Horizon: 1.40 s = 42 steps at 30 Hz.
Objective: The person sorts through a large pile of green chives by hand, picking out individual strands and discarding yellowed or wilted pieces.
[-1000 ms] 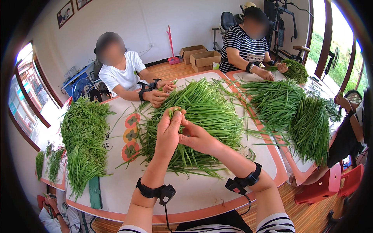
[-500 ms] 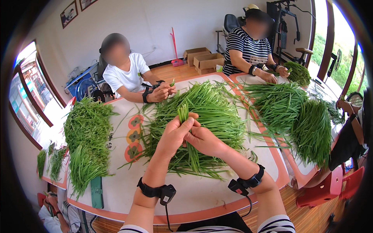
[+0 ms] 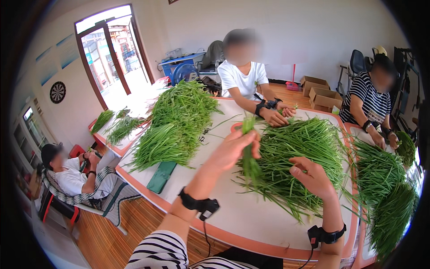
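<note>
My left hand (image 3: 230, 150) is closed around a small bunch of garlic chives (image 3: 251, 167), held upright and slightly blurred above the table (image 3: 219, 201). Its leaf ends hang below my fist. To the right, my right hand (image 3: 313, 175) is open and holds nothing, its fingers apart over the near part of a large loose heap of garlic chives (image 3: 304, 139). Another long pile of chives (image 3: 174, 121) lies on the left side of the table, beyond my left forearm.
A dark green flat case (image 3: 161, 177) lies near the table's front left edge. Across the table, a person in white (image 3: 244, 76) handles a few stems. More chives (image 3: 376, 168) cover a second table at right, beside a person in stripes (image 3: 369, 96). Another person (image 3: 71, 175) sits at left.
My view has swung left. My hands, together on the bunch before, are now apart: the left carries the bunch leftward, and the right has let go and opened.
</note>
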{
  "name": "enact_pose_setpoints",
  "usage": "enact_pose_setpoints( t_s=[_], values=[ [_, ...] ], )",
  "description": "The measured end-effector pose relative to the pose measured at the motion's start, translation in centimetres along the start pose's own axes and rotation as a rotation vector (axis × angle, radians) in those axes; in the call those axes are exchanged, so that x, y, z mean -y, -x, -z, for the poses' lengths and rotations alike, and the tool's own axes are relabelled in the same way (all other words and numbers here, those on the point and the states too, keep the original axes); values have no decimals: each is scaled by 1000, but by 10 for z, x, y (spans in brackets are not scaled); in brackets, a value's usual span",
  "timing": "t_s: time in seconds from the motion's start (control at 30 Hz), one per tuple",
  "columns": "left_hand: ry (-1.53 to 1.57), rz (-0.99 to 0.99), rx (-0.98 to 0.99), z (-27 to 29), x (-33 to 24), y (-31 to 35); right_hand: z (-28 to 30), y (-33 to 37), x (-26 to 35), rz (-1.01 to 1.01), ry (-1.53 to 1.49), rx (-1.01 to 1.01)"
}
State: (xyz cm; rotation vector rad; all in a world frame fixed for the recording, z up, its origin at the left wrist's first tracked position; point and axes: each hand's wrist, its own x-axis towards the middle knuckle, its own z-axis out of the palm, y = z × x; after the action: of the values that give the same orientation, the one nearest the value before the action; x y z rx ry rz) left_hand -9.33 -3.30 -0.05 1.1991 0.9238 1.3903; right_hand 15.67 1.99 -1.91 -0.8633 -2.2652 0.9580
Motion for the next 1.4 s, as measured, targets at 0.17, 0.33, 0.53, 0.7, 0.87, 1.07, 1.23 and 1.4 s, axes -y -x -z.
enact_pose_setpoints(
  t_s=[0.17,0.33,0.53,0.7,0.87,1.07,1.23,1.4],
  values=[
    [-1156,93,-313,89,-77,70,3,10,16,-5,-15,92],
    [-2061,188,-506,189,-130,71,-3,10,13,-16,36,248],
    [-2117,495,-536,297,-89,34,-15,24,6,-90,98,392],
    [-2049,586,-419,311,-46,18,-4,61,1,-232,71,412],
    [-1745,498,-528,341,-38,14,1,98,-26,-324,-64,341],
    [-1573,294,-620,328,-53,37,-10,131,-50,-436,-291,161],
    [-1589,-3,-671,273,-58,60,-19,155,-60,-461,-419,-20],
    [-1104,-30,-381,161,-32,93,-36,172,-74,-452,-508,-200]
  ],
)
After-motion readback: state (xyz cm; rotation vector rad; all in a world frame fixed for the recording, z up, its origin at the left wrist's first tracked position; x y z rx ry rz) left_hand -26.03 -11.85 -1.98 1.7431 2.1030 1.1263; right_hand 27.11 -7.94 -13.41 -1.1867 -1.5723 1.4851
